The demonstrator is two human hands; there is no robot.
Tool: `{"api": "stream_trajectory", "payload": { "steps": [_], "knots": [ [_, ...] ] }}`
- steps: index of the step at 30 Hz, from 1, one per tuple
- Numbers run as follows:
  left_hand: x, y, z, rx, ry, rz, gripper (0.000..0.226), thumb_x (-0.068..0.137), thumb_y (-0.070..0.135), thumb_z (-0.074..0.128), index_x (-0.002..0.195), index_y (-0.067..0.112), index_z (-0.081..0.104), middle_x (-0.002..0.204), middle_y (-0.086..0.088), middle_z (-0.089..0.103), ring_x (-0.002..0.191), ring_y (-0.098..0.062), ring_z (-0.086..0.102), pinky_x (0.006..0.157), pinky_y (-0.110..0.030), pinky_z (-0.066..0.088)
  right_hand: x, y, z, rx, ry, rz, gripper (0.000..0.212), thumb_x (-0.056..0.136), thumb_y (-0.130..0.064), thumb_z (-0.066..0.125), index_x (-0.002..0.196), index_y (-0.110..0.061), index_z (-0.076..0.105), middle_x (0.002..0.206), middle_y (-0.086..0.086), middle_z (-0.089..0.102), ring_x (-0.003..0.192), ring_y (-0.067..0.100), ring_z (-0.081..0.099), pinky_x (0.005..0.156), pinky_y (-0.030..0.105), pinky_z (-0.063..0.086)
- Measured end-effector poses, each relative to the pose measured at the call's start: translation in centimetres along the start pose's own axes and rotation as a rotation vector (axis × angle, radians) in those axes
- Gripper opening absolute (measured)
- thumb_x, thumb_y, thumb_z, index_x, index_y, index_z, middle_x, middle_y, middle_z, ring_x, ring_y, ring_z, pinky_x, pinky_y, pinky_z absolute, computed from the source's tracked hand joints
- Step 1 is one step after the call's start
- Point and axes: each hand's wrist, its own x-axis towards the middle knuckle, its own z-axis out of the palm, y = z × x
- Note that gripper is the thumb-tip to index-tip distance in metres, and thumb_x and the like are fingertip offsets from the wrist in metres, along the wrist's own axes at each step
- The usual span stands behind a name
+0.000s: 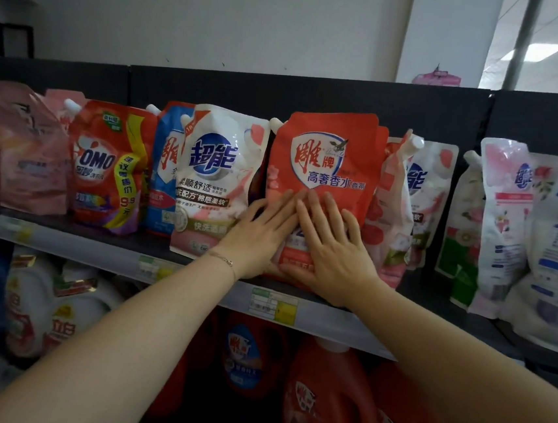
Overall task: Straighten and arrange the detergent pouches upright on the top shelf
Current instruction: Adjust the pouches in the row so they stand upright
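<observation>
Your left hand and right hand press flat, fingers straight, gripping nothing — on the red pouch standing upright at the top shelf's front edge.

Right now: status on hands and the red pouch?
Pressing flat on red pouch: left hand, right hand. Pouch upright. To its right, pink pouch leaning close.
</observation>
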Motion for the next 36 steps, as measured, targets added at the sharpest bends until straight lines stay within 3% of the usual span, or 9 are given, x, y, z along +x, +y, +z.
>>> {"api": "stream_trajectory", "payload": {
  "steps": [5, 11, 16, 22, 26, 28, 31, 33, 36],
  "knots": [
    [1.6, 1.3, -0.3, 0.002, -0.137, -0.075, 0.098, 0.091, 0.044, 0.05, 0.146, 0.009, -0.023, 0.15, -0.006, -0.036, 0.139, -0.024, -0.032, 0.115, -0.043, -0.011, 0.5, 2.2, 0.7, -0.007, -0.134, -0.006, 0.093, 0.079, -0.078, 0.002, 0.144, -0.02, -0.03, 0.147, 0.003, -0.038, 0.138, 0.025, -0.033, 0.111, 0.04, -0.02],
    [3.9, 1.3, 1.9, -0.047, -0.175, -0.1, 0.111, 0.084, 0.066, 0.047, 0.135, 0.016, -0.038, 0.15, -0.004, -0.038, 0.136, -0.02, -0.037, 0.117, -0.044, -0.011, 1.2, 3.6, 1.9, -0.008, -0.163, -0.002, 0.095, 0.075, -0.08, -0.006, 0.145, -0.018, -0.024, 0.147, 0.004, -0.036, 0.137, 0.027, -0.032, 0.11, 0.041, -0.018],
    [4.0, 1.2, 2.2, -0.065, -0.163, -0.12, 0.109, 0.086, 0.061, 0.05, 0.142, 0.016, -0.031, 0.149, -0.001, -0.039, 0.139, -0.021, -0.032, 0.118, -0.042, -0.009, 1.6, 3.4, 1.8, 0.014, -0.229, 0.022, 0.088, 0.08, -0.075, 0.003, 0.138, -0.021, -0.035, 0.14, 0.002, -0.046, 0.134, 0.024, -0.039, 0.111, 0.042, -0.019],
    [2.8, 1.8, 0.4, -0.136, -0.139, -0.121, 0.112, 0.078, 0.068, 0.055, 0.15, 0.018, -0.016, 0.158, -0.001, -0.021, 0.144, -0.021, -0.021, 0.119, -0.042, -0.001, 0.2, 2.8, -0.1, 0.138, -0.207, 0.025, 0.091, 0.089, -0.066, 0.031, 0.151, -0.018, -0.014, 0.159, 0.004, -0.018, 0.145, 0.022, -0.021, 0.114, 0.04, -0.012],
    [2.4, 4.1, -1.2, -0.134, -0.084, -0.216, 0.115, 0.07, 0.072, 0.058, 0.152, 0.017, -0.002, 0.159, -0.003, -0.005, 0.146, -0.026, -0.003, 0.115, -0.049, 0.012, -1.1, 2.6, -1.9, 0.369, -0.103, 0.109, 0.078, 0.091, -0.036, 0.055, 0.153, -0.019, 0.011, 0.16, 0.003, 0.007, 0.147, 0.022, 0.0, 0.117, 0.044, 0.01],
    [2.8, 6.4, -2.4, -0.2, -0.007, -0.293, 0.096, 0.072, 0.06, 0.057, 0.147, 0.014, 0.019, 0.153, -0.008, 0.017, 0.141, -0.029, 0.015, 0.11, -0.05, 0.022, -1.9, 2.6, -2.7, 0.437, 0.008, 0.181, 0.064, 0.089, -0.026, 0.057, 0.147, -0.015, 0.031, 0.155, 0.006, 0.026, 0.143, 0.025, 0.016, 0.113, 0.047, 0.023],
    [3.4, 9.3, -3.5, -0.257, 0.26, -0.226, 0.05, 0.07, 0.033, 0.063, 0.114, 0.009, 0.055, 0.113, -0.009, 0.055, 0.106, -0.03, 0.051, 0.086, -0.043, 0.044, -3.3, 3.3, -3.3, 0.406, 0.162, 0.307, 0.044, 0.087, -0.019, 0.056, 0.13, -0.011, 0.049, 0.138, 0.009, 0.046, 0.129, 0.03, 0.038, 0.101, 0.049, 0.038],
    [4.0, 10.9, -3.4, -0.373, 0.354, -0.186, 0.029, 0.07, 0.018, 0.065, 0.096, 0.007, 0.06, 0.095, -0.01, 0.056, 0.088, -0.031, 0.054, 0.071, -0.041, 0.049, -4.5, 4.0, -3.6, 0.334, 0.14, 0.453, 0.038, 0.09, -0.024, 0.05, 0.126, -0.012, 0.049, 0.135, 0.007, 0.047, 0.126, 0.029, 0.039, 0.098, 0.046, 0.037],
    [5.1, 13.4, -3.5, -0.688, 0.19, -0.281, 0.021, 0.083, 0.013, 0.059, 0.101, 0.006, 0.052, 0.109, -0.011, 0.047, 0.096, -0.031, 0.051, 0.079, -0.042, 0.047, -5.8, 5.3, -3.5, 0.263, 0.006, 0.678, 0.042, 0.094, -0.034, 0.043, 0.13, -0.012, 0.042, 0.143, 0.01, 0.035, 0.132, 0.031, 0.027, 0.101, 0.049, 0.031]
  ]
}}
